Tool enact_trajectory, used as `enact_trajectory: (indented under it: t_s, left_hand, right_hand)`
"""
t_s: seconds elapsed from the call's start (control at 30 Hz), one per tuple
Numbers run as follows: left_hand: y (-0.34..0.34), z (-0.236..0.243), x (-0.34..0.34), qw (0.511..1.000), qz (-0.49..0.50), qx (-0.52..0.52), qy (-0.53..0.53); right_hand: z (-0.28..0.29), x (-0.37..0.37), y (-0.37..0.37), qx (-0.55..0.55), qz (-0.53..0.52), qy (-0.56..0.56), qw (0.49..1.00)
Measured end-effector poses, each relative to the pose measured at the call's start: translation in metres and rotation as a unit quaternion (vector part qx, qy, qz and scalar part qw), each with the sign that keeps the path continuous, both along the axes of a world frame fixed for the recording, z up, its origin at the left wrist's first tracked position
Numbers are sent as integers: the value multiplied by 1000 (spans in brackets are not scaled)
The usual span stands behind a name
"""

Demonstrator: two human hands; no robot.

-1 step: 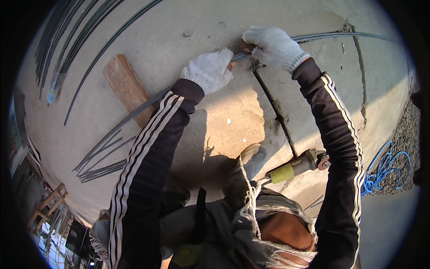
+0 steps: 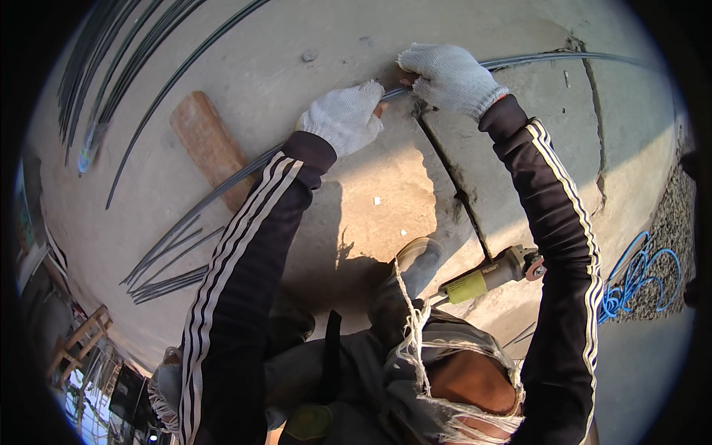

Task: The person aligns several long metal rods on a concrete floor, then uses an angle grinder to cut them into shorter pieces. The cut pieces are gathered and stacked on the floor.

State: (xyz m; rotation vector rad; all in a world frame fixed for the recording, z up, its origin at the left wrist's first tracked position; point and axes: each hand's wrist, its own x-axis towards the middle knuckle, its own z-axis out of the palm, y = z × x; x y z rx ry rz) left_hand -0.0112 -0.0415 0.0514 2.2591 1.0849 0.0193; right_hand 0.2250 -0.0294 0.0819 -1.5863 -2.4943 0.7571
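My left hand (image 2: 343,119), in a white knit glove, is closed around a bundle of thin dark-grey metal rods (image 2: 245,172). A short way to the right along the same rods, my right hand (image 2: 454,80), gloved alike, is closed on them with its fingertips bare. The rods run low over the concrete floor, from below my left forearm to the far right edge. Between the two hands a short stretch of them shows. Under the rods, left of my left hand, lies a wooden plank (image 2: 209,144).
An angle grinder (image 2: 486,278) with a yellow-green body lies near my right forearm. Longer rods (image 2: 152,55) lie at the far left, shorter rods (image 2: 174,282) by my left forearm. A groove (image 2: 452,170) cuts the floor. Blue hose (image 2: 619,293) is coiled by gravel (image 2: 667,237) at right.
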Motion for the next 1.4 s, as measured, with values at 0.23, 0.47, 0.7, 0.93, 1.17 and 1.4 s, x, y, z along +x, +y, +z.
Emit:
enact_trajectory:
  t_s: [0.23, 0.47, 0.7, 0.93, 1.17, 1.4]
  left_hand:
    - [2, 8, -1, 999, 5, -35, 9]
    - [3, 19, 0, 999, -11, -33, -21]
    - [5, 25, -1, 997, -31, 3, -75]
    - [22, 43, -7, 995, -46, 91, -21]
    - [43, 87, -10, 991, -7, 116, -60]
    - [57, 171, 67, 969, -55, 196, -143]
  right_hand:
    - [8, 2, -63, -80, -378, 329, 862]
    - [-4, -60, -158, -189, -476, 303, 804]
    - [-5, -97, -190, -170, -399, 336, 836]
    - [-17, -89, -195, -80, -258, 197, 943]
    - [12, -110, -184, -38, -298, 212, 930]
    - [73, -170, -126, -285, -210, 534, 768]
